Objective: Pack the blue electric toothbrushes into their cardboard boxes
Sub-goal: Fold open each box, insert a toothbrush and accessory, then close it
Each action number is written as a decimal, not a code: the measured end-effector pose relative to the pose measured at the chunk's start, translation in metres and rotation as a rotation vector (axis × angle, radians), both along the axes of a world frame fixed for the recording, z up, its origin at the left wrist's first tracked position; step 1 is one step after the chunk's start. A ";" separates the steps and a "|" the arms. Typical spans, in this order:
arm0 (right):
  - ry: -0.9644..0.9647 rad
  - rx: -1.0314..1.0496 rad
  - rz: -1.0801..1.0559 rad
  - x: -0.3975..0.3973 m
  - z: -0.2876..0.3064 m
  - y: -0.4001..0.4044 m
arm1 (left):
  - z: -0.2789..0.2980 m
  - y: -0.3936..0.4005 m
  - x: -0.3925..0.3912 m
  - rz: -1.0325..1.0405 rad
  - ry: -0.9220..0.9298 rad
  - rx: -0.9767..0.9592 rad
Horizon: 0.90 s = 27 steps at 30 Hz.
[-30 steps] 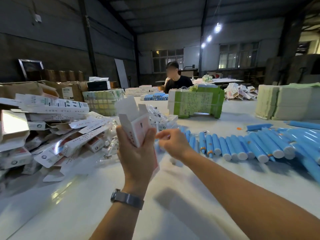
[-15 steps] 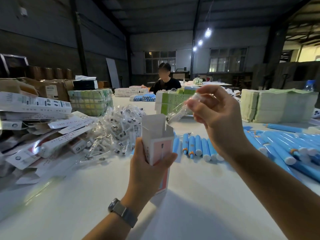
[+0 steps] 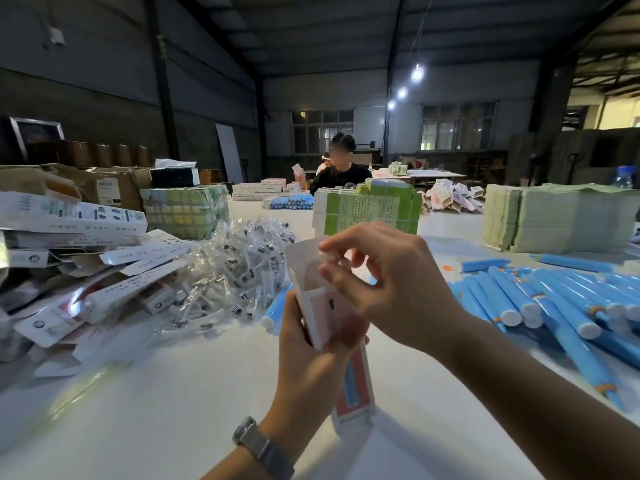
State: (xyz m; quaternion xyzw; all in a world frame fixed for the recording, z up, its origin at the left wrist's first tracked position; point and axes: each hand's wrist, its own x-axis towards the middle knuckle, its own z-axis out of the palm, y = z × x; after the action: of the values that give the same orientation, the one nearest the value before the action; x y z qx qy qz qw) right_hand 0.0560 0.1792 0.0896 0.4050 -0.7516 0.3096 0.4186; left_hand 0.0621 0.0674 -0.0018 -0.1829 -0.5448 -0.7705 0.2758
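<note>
Head view shows the left hand (image 3: 311, 344) wrapped around an upright cardboard box (image 3: 323, 317), top flap open, held above the tabletop (image 3: 173, 410). Right hand (image 3: 388, 289) sits at the box mouth, thumb and fingers pinched together on something small; what it pinches I cannot tell, possibly a clear-wrapped brush head from the pile of bagged heads (image 3: 239, 271) just left of the left hand. No handle is visibly in this box, so the step looks like loading an accessory first. Blue electric toothbrushes (image 3: 554, 306) lie in a row right of the right hand. Next likely needs the right hand to release, reach right, and slide one handle straight down the opening.
</note>
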 end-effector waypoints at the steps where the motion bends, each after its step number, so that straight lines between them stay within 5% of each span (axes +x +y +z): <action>1: 0.012 0.006 0.000 0.000 0.000 0.000 | -0.001 0.001 -0.001 -0.015 0.002 0.012; 10: 0.036 0.119 0.025 -0.009 -0.014 0.003 | -0.004 -0.004 -0.004 0.084 0.081 -0.108; 27: -0.235 -0.305 0.324 -0.026 -0.037 0.002 | -0.003 -0.021 -0.006 0.032 0.095 -0.293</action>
State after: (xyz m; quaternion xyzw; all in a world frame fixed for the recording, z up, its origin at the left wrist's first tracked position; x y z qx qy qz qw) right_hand 0.0303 0.1817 0.0525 0.4135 -0.6650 0.5273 0.3298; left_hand 0.0563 0.0466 -0.0044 -0.2487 -0.6405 -0.6687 0.2840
